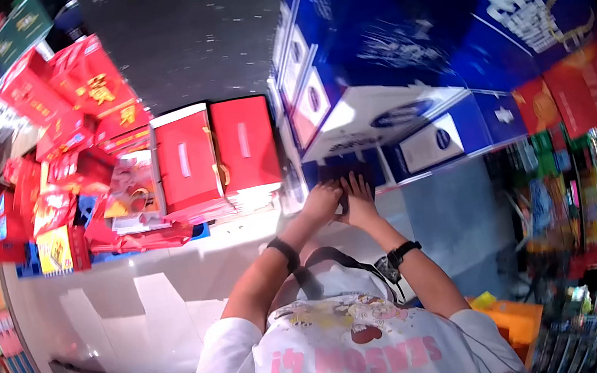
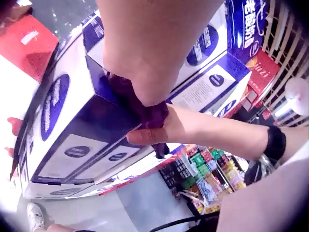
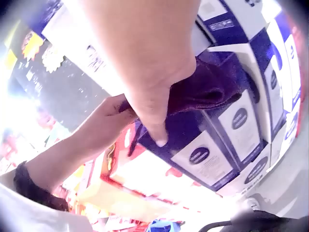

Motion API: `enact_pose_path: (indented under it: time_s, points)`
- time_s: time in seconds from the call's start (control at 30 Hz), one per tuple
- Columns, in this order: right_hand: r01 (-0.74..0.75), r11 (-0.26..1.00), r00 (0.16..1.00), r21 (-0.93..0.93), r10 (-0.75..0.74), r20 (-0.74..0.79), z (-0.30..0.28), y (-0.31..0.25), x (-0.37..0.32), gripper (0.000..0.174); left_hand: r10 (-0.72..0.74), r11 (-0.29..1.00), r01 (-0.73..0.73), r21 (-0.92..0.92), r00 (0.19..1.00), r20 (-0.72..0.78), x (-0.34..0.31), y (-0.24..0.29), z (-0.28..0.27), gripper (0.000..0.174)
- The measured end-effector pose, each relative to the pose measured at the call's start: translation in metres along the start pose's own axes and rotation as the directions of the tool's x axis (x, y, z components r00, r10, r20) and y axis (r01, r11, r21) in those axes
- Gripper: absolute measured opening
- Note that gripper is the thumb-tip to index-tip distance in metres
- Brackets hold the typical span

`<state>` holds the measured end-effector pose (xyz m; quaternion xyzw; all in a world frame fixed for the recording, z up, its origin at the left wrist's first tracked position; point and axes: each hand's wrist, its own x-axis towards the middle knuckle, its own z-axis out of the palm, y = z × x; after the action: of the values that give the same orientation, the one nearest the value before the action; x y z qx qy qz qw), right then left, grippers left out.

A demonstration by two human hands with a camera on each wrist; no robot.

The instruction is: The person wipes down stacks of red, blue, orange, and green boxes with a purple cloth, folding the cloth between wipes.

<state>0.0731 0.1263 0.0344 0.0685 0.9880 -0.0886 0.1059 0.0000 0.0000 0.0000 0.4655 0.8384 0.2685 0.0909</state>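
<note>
Hand (image 3: 157,94) grips cloth (image 3: 207,89); wrist-view reveals folds.

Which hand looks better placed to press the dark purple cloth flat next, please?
Probably the right hand: its fingers look spread over the dark purple cloth, while the left hand looks curled.

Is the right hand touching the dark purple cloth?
Touching: the right wrist view shows the right hand directly against the dark purple cloth, which bulges out beside it.
</note>
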Motion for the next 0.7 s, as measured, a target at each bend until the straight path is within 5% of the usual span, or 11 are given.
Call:
enact_pose_path:
  time_s: [0.1, 0.17, 0.2, 0.23, 0.27, 0.3, 0.4, 0.5, 0.63, 0.7]
  points:
    - [0.183, 0.959, 0.981, -0.217, -0.193, -0.027, -0.011, -0.006, 0.015, 0.066, -0.154, 0.956, 0.137, -0.259, 0.987, -0.046, -0.023, -0.007, -0.013, 0.023]
    - [0.453, 0.891, 0.889, -0.033, -0.450, 0.081, 0.000, -0.067, 0.035, 0.045, -0.351, 0.904, 0.333, -0.267, 0.936, -0.025, -0.094, -0.025, -0.060, 0.021]
    - [0.476, 0.871, 0.849, 0.123, -0.491, 0.193, 0.003, -0.108, 0.036, 0.040, -0.397, 0.875, 0.324, -0.361, 0.906, -0.149, -0.137, -0.032, -0.069, 0.019]
    - [0.472, 0.846, 0.785, 0.250, -0.532, 0.318, 0.005, -0.139, 0.032, 0.036, -0.487, 0.846, 0.434, -0.311, 0.866, -0.117, -0.173, -0.044, -0.060, 0.018]
    - [0.602, 0.688, 0.627, 0.406, -0.722, 0.293, 0.029, -0.166, 0.038, 0.037, -0.577, 0.800, 0.523, -0.294, 0.804, -0.141, -0.211, -0.038, -0.073, 0.018]
    - [0.640, 0.629, 0.553, 0.442, -0.776, 0.304, 0.039, -0.197, 0.031, 0.027, -0.656, 0.747, 0.598, -0.291, 0.735, -0.174, -0.246, -0.029, -0.083, 0.017]
    - [0.704, 0.534, 0.262, 0.468, -0.808, 0.527, 0.054, -0.284, -0.003, 0.030, -0.831, 0.556, 0.714, -0.426, 0.473, -0.292, -0.338, 0.011, -0.080, 0.022]
    - [0.656, 0.349, -0.091, 0.669, -0.843, 0.530, 0.095, -0.340, -0.031, 0.030, -0.871, 0.433, 0.718, -0.545, 0.178, -0.457, -0.400, 0.063, -0.063, 0.025]
    - [0.553, 0.388, -0.470, 0.737, -0.586, 0.660, 0.097, -0.391, -0.097, 0.026, -0.824, 0.284, 0.453, -0.845, -0.336, -0.456, -0.433, 0.140, -0.010, 0.024]
    - [0.566, 0.375, -0.599, 0.734, -0.425, 0.679, 0.121, -0.404, -0.127, 0.027, -0.753, 0.192, 0.401, -0.896, -0.525, -0.397, -0.434, 0.186, 0.010, 0.019]
